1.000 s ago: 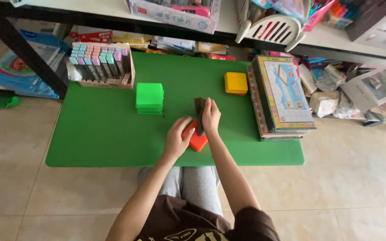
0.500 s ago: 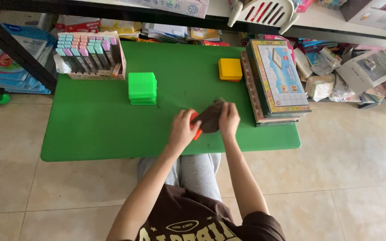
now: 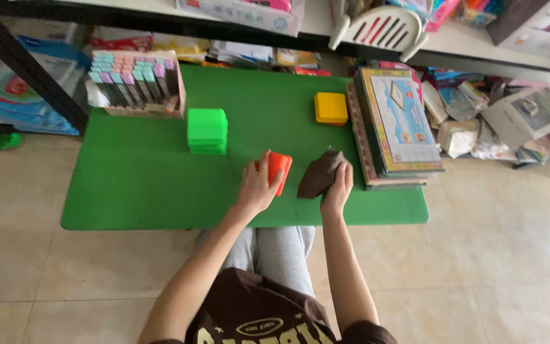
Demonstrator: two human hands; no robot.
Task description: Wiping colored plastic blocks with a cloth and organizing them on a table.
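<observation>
My left hand [image 3: 257, 188] grips a small red block [image 3: 279, 171], lifted on edge over the green table [image 3: 135, 185]. My right hand [image 3: 338, 188] holds a dark brown cloth [image 3: 318, 175] that rests on the table just right of the red block. A stack of bright green blocks [image 3: 207, 130] stands to the left of my hands. Further back sits an orange-yellow block stack [image 3: 330, 107].
A box of pastel-capped markers [image 3: 137, 83] stands at the table's back left. A pile of flat board-game boxes [image 3: 394, 124] lies along the right edge. A black shelf frame [image 3: 27, 64] with books, a white plastic chair [image 3: 383, 28] and clutter runs behind.
My hands have drawn apart: the left lifted the red block up on edge, and the right pulled the brown cloth off to the right. The camera view tilted slightly.
</observation>
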